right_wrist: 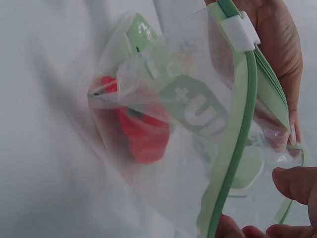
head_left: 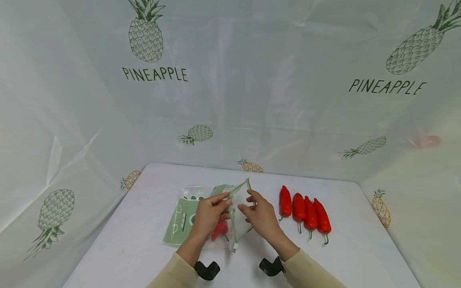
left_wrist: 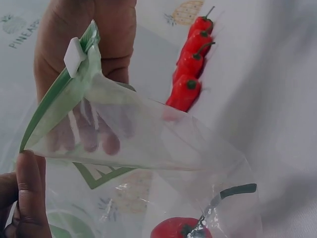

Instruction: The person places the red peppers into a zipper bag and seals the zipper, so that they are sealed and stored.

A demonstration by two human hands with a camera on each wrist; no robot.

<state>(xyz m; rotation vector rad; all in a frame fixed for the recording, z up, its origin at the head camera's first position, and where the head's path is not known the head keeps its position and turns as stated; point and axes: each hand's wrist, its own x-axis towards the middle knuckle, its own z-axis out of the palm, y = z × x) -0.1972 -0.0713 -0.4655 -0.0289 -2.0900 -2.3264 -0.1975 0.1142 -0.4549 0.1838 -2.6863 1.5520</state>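
Observation:
In the head view, my left hand [head_left: 208, 216] pinches the green-edged rim of a clear slider zip bag [head_left: 240, 224], whose mouth gapes toward the right. My right hand [head_left: 264, 218] is at the mouth, its thumb apart from its loosely bent fingers, which touch the far side of the rim. The right wrist view shows the bag's white slider [right_wrist: 241, 31] near the top of the green zip strip. Through the film a red pepper [right_wrist: 143, 131] shows in the bag, with more red beside it. The left wrist view shows right-hand fingers [left_wrist: 89, 134] through the film.
Several red peppers [head_left: 305, 210] lie in a row on the white table [head_left: 360, 248], right of the bag. A flat, green-printed clear bag [head_left: 180, 224] lies to the left, partly under my left hand. A pineapple-print sheet [head_left: 230, 100] hangs around the table.

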